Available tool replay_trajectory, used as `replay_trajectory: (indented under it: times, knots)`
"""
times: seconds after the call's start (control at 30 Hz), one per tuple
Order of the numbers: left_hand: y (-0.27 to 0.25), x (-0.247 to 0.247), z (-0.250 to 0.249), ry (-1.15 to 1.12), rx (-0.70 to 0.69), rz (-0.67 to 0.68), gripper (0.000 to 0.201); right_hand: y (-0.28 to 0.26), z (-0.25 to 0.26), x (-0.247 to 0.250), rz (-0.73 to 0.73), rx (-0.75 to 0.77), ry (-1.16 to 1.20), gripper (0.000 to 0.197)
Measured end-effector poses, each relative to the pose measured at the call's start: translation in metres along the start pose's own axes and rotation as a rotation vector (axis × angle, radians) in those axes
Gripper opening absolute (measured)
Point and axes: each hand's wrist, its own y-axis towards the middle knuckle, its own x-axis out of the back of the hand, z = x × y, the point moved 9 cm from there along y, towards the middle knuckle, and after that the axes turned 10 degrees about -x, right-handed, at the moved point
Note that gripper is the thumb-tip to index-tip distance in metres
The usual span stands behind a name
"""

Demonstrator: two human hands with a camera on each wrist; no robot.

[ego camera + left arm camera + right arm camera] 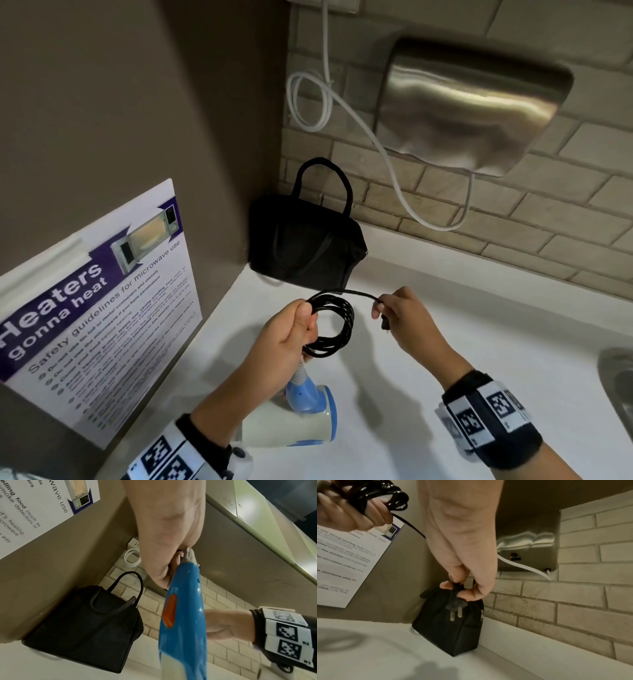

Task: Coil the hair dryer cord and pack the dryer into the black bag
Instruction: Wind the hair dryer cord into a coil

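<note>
The black cord (334, 325) is wound into several loops that my left hand (294, 329) grips above the white counter (445, 342). The blue and cream hair dryer (301, 414) hangs below that hand by its cord end, its blue handle (183, 615) filling the left wrist view. My right hand (394, 308) pinches the plug end of the cord, and the plug (455, 605) with its two prongs points down. A short stretch of cord runs taut between the hands. The black bag (305, 246) stands in the corner behind them, its handles up.
A steel hand dryer (472, 102) with a white cable (394, 164) hangs on the brick wall to the right of the bag. A microwave safety poster (96, 308) covers the left wall. A sink rim (616, 383) shows at the right edge.
</note>
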Motion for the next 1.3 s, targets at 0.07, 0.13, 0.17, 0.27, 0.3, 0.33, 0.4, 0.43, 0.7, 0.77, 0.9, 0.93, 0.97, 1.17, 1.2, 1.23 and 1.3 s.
replay_trajectory:
  times: [0.07, 0.13, 0.17, 0.27, 0.3, 0.33, 0.4, 0.43, 0.7, 0.77, 0.9, 0.93, 0.97, 1.17, 1.2, 1.23, 1.3]
  knots:
    - [0.001, 0.0, -0.002, 0.026, -0.018, -0.006, 0.035, 0.002, 0.005, -0.002, 0.027, -0.037, 0.187, 0.034]
    - [0.003, 0.002, -0.002, 0.025, -0.005, -0.033, 0.034, -0.001, 0.012, -0.006, 0.107, -0.116, 0.549, 0.031]
    - [0.004, 0.003, -0.002, 0.015, 0.002, -0.043, 0.034, -0.005, 0.017, -0.01, 0.173, -0.152, 0.75, 0.028]
    - [0.006, 0.003, 0.001, -0.01, 0.027, -0.047, 0.036, -0.015, 0.034, -0.023, 0.345, -0.222, 1.095, 0.023]
    - [0.007, 0.003, 0.003, -0.024, 0.044, -0.048, 0.036, -0.018, 0.038, -0.027, 0.398, -0.229, 1.151, 0.023]
    - [0.007, 0.002, 0.005, -0.044, 0.07, -0.051, 0.036, -0.021, 0.043, -0.031, 0.441, -0.236, 1.197, 0.025]
    - [0.006, 0.001, 0.01, -0.078, 0.12, -0.045, 0.036, -0.025, 0.051, -0.033, 0.492, -0.243, 1.268, 0.029]
    - [0.006, 0.001, 0.011, -0.08, 0.133, -0.041, 0.036, -0.027, 0.054, -0.032, 0.506, -0.236, 1.286, 0.028]
    - [0.004, -0.007, 0.006, -0.063, 0.154, 0.014, 0.034, -0.046, 0.075, -0.025, 0.625, -0.186, 1.269, 0.031]
    - [0.006, -0.006, 0.009, -0.051, 0.159, -0.009, 0.027, -0.051, 0.079, -0.028, 0.635, -0.208, 1.267, 0.027]
    - [0.008, -0.001, 0.008, 0.022, 0.118, -0.047, 0.034, -0.064, 0.078, -0.038, 0.687, -0.459, 1.546, 0.018]
    - [0.008, 0.0, 0.006, 0.047, 0.101, -0.054, 0.038, -0.068, 0.081, -0.036, 0.711, -0.492, 1.639, 0.02]
    - [0.008, 0.002, 0.004, 0.068, 0.09, -0.065, 0.04, -0.071, 0.083, -0.034, 0.728, -0.493, 1.689, 0.022]
    - [0.006, -0.003, -0.004, 0.136, 0.049, -0.05, 0.035, -0.085, 0.101, -0.005, 0.607, -0.169, 1.257, 0.012]
    - [0.006, -0.003, -0.004, 0.134, 0.049, -0.056, 0.035, -0.086, 0.099, -0.004, 0.56, -0.137, 1.158, 0.025]
    - [0.006, -0.001, -0.004, 0.126, 0.053, -0.073, 0.035, -0.085, 0.097, -0.004, 0.503, -0.119, 1.074, 0.039]
    - [0.007, 0.005, -0.001, 0.093, 0.082, -0.123, 0.037, -0.086, 0.091, -0.002, 0.392, -0.093, 0.945, 0.061]
